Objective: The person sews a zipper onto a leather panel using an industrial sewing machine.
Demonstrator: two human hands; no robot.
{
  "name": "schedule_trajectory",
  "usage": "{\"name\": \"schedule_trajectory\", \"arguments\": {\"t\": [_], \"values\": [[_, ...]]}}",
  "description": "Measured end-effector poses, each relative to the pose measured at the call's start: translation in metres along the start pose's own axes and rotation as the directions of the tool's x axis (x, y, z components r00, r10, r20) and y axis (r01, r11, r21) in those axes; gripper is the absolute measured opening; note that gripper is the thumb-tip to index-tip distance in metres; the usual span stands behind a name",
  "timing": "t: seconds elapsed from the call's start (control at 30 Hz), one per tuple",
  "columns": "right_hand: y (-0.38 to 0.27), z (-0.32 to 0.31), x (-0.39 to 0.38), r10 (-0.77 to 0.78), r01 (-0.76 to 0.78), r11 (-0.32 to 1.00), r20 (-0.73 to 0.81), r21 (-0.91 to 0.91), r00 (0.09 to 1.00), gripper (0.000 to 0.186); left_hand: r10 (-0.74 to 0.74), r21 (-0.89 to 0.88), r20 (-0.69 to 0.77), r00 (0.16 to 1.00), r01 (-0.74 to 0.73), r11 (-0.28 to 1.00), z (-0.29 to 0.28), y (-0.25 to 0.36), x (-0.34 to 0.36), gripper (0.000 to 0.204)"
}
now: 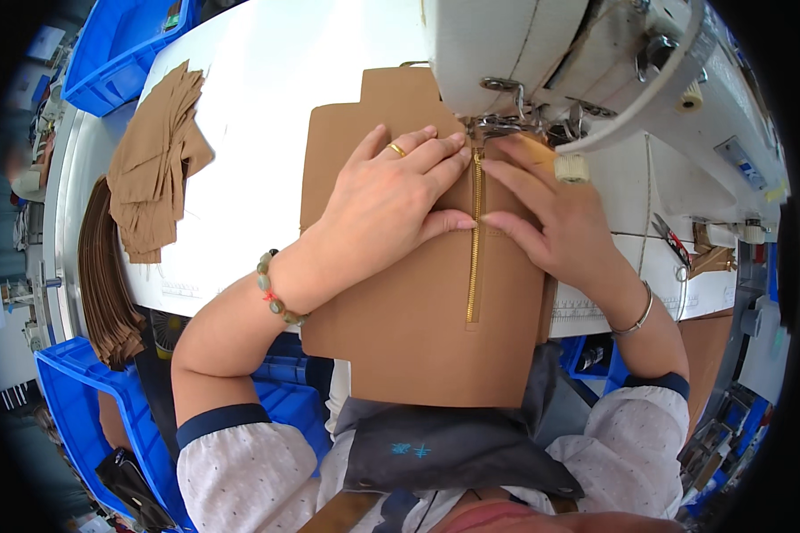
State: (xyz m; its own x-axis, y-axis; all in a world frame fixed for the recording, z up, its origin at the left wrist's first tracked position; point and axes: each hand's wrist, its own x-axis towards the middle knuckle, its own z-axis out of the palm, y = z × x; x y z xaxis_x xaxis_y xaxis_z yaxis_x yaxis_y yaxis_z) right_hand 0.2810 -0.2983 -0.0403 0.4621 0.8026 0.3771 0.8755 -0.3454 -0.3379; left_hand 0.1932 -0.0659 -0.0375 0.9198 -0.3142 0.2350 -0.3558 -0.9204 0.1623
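A flat brown panel (pixel 418 329) with a gold zipper (pixel 474 258) running down its middle lies on the white sewing table (pixel 267 107). Its top end sits under the presser foot (pixel 498 127) of a white sewing machine (pixel 542 53). My left hand (pixel 387 200) presses flat on the panel just left of the zipper, fingertips near the foot. My right hand (pixel 551 222) presses on the panel right of the zipper, fingers spread beside the foot. Neither hand grips anything.
A stack of brown cut pieces (pixel 156 164) lies on the table's left, with more pieces hanging over the edge (pixel 107 284). Blue bins stand at top left (pixel 120 49) and below the table (pixel 89 417). Scissors (pixel 671 240) rest at the right.
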Motion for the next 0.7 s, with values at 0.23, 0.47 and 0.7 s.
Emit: {"name": "schedule_trajectory", "arguments": {"t": [0.23,0.47,0.7], "values": [[0.008,0.009,-0.007,-0.043,0.048,0.992,0.052,-0.113,0.998,0.056,0.001,0.004,-0.030,1.000,-0.001,1.000,0.003,0.002,-0.001,0.067],[0.012,0.008,-0.006,-0.059,0.063,0.989,0.037,-0.134,0.998,0.055,-0.010,0.013,-0.045,0.999,0.011,1.000,0.006,0.004,0.001,0.067],[0.011,-0.036,-0.019,-0.117,0.115,0.951,0.008,-0.287,0.993,0.036,-0.013,0.006,-0.065,0.998,0.014,1.000,0.008,-0.003,-0.006,0.066]]}}
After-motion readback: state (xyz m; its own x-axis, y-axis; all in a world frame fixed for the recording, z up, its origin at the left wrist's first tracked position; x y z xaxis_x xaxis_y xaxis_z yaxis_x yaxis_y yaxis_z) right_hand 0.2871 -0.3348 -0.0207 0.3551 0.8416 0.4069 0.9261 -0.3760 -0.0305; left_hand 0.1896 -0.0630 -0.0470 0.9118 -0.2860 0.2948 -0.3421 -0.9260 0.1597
